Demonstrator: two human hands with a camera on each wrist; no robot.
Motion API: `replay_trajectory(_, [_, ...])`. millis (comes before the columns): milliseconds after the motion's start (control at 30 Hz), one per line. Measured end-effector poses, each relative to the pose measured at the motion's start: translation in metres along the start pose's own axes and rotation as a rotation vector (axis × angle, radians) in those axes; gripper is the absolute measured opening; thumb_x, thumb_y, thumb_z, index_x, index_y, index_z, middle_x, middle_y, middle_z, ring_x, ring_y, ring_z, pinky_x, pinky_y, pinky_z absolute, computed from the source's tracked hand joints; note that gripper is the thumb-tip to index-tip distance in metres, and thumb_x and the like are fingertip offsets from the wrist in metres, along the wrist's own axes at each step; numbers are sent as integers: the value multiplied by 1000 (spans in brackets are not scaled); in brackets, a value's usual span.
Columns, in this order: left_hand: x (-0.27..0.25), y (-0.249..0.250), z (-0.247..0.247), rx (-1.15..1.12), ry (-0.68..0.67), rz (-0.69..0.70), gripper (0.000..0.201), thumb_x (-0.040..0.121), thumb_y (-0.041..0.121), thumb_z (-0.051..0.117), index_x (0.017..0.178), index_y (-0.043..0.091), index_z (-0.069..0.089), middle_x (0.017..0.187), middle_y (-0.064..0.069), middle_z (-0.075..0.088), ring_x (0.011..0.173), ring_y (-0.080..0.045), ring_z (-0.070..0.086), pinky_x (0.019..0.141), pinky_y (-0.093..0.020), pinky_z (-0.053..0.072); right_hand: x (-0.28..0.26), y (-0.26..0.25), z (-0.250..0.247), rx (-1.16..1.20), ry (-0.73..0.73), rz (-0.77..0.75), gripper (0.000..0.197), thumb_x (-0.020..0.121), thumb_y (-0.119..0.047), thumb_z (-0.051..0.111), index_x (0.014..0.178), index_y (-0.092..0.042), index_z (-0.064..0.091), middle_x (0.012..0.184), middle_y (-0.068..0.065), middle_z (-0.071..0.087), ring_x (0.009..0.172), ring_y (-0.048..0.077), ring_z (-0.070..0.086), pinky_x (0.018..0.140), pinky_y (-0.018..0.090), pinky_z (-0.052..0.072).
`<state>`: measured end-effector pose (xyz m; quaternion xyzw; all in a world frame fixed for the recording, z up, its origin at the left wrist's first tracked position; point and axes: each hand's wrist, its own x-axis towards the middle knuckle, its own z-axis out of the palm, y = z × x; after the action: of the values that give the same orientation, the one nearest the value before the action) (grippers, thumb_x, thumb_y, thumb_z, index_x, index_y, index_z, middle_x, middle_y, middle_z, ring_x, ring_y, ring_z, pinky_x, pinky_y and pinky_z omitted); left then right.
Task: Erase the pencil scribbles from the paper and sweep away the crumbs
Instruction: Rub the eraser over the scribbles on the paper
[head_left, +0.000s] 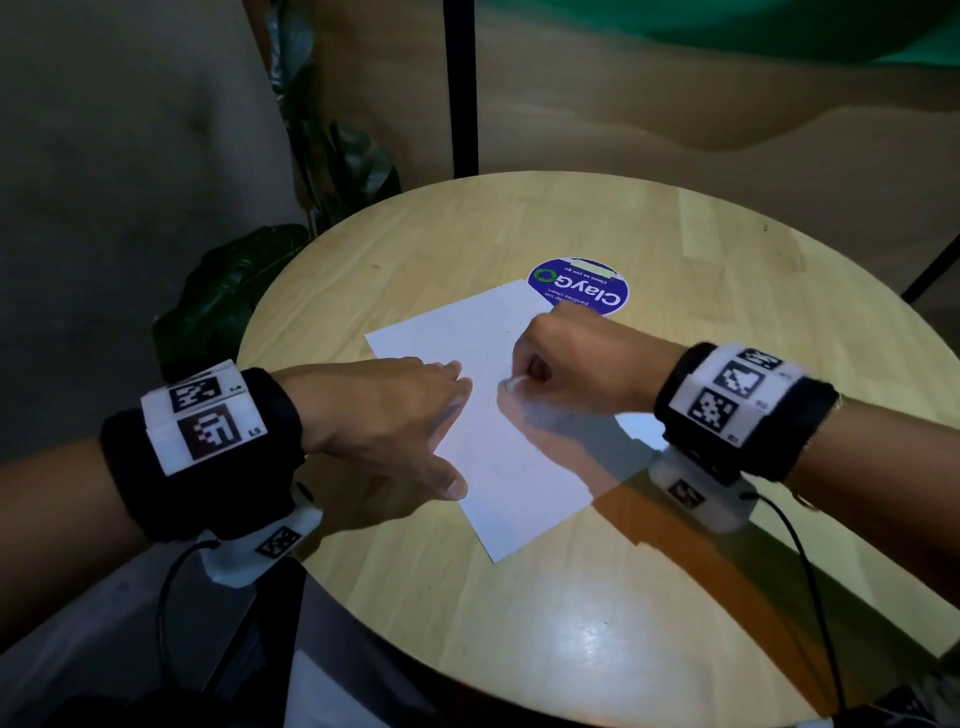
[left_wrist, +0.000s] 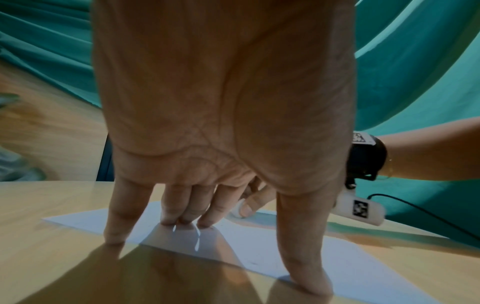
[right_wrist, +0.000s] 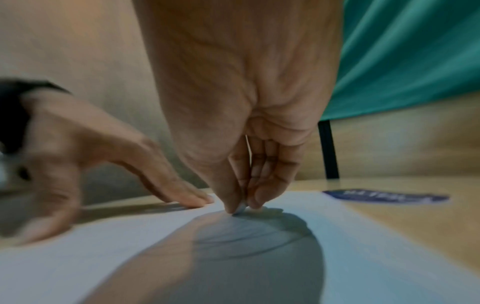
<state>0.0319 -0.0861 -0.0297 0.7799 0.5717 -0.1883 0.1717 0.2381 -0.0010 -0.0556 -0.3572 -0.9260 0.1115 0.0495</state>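
Head view, surface: round pale wooden surface (head_left: 519, 623), glossy, lit from the far side.
Head view, paper: white paper (head_left: 462, 332) lies flat near the middle, turned at an angle; its far corner overlaps a round blue sticker (head_left: 597, 296).
Head view, scribbles: faint pencil lines (head_left: 488, 364) on the sheet near the right hand; too thin to read their shape.
Head view, left hand: left hand (head_left: 384, 415) lies palm down, fingers straight and spread, tips pressing the sheet's left edge.
Head view, right hand: right hand (head_left: 576, 358) is curled into a loose fist over the sheet, pinching a small white eraser (head_left: 511, 383) whose tip touches the paper.
Head view, wrists: black bands with white coded blocks on both wrists; a cable trails from each.
Head view, surroundings: dark green plant leaves (head_left: 234, 291) past the left rim, a black pole (head_left: 462, 88) behind.
Left wrist view, left hand: fingers (left_wrist: 182, 205) straight, wide apart; three middle tips on the paper (left_wrist: 259, 246), the outermost one at left on bare wood just beside the edge.
Left wrist view, eraser: white eraser (left_wrist: 235, 211) shows beyond, held by the right hand's fingertips, low at the sheet.
Right wrist view, right hand: blurred; thumb and fingers (right_wrist: 259, 185) close tight on the eraser (right_wrist: 240, 208), its end on the paper (right_wrist: 130, 236).
Right wrist view, crumbs: cannot tell; too blurred.
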Motion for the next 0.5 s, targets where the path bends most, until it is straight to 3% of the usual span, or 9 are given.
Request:
replay_trajectory(67, [0, 0, -1, 9, -16, -6, 64, 84, 69, 77, 115, 17, 56, 145, -5, 52, 126, -27, 56, 104, -47, 51, 7, 15, -5, -24, 34, 88, 18, 87, -13, 64, 78, 0, 73, 65, 16, 67, 67, 34, 64, 62, 42, 52])
replay_trajectory(133, [-2, -4, -1, -18, -7, 5, 62, 84, 70, 77, 109, 18, 55, 134, -4, 55, 116, -24, 60, 98, -48, 53, 6, 22, -7, 34, 37, 119, 15, 93, -14, 67, 91, -5, 79, 64, 2, 68, 64, 16, 65, 63, 33, 53])
replay_trajectory(167, [-3, -5, -2, -47, 9, 20, 59, 84, 69, 78, 102, 19, 53, 119, 0, 56, 102, -21, 60, 89, -45, 53, 1, 23, -8, 91, 38, 126, 14, 96, -16, 69, 100, -9, 81, 65, -8, 67, 62, 3, 62, 58, 18, 46])
replay_trajectory(233, [-3, -10, -6, -104, 32, 24, 58, 86, 69, 78, 101, 18, 53, 105, 4, 56, 90, -18, 57, 79, -39, 49, -7, 23, -9, 215, 41, 143, 14, 99, -19, 71, 108, -15, 81, 67, -14, 65, 60, -4, 59, 57, 11, 40])
replay_trajectory(267, [-2, -13, -8, -143, 37, 21, 63, 86, 71, 76, 111, 17, 57, 110, 3, 61, 97, -19, 60, 85, -39, 52, -11, 23, -10, 285, 35, 155, 12, 99, -20, 72, 106, -17, 80, 68, -10, 69, 61, -3, 60, 58, 12, 41])
replay_trajectory(300, [-1, -16, -11, -177, 44, 20, 70, 86, 73, 74, 125, 17, 58, 120, 3, 65, 108, -21, 63, 94, -43, 53, -13, 22, -12, 366, 26, 173, 8, 98, -20, 73, 104, -18, 78, 70, -5, 73, 63, 0, 62, 63, 20, 48])
replay_trajectory(367, [1, -21, -15, -179, 71, 18, 78, 88, 72, 72, 149, 26, 53, 144, 9, 62, 131, -19, 59, 112, -42, 49, -18, 19, -16, 504, 9, 207, 7, 95, -18, 76, 101, -17, 71, 78, 1, 79, 71, 11, 71, 73, 33, 55])
replay_trajectory(433, [2, -19, -20, -180, 148, 12, 84, 90, 66, 74, 162, 34, 44, 159, 17, 52, 144, -11, 50, 118, -33, 43, -20, 14, -20, 560, -14, 228, 14, 94, -16, 80, 101, -12, 68, 83, 4, 81, 76, 18, 76, 73, 31, 56])
replay_trajectory(500, [4, -14, -24, -261, 270, 41, 76, 91, 58, 78, 158, 34, 52, 156, 16, 57, 137, -6, 58, 114, -32, 48, -20, 7, -23, 724, -33, 264, 22, 94, -12, 82, 101, -3, 64, 89, 13, 82, 80, 20, 78, 73, 24, 59])
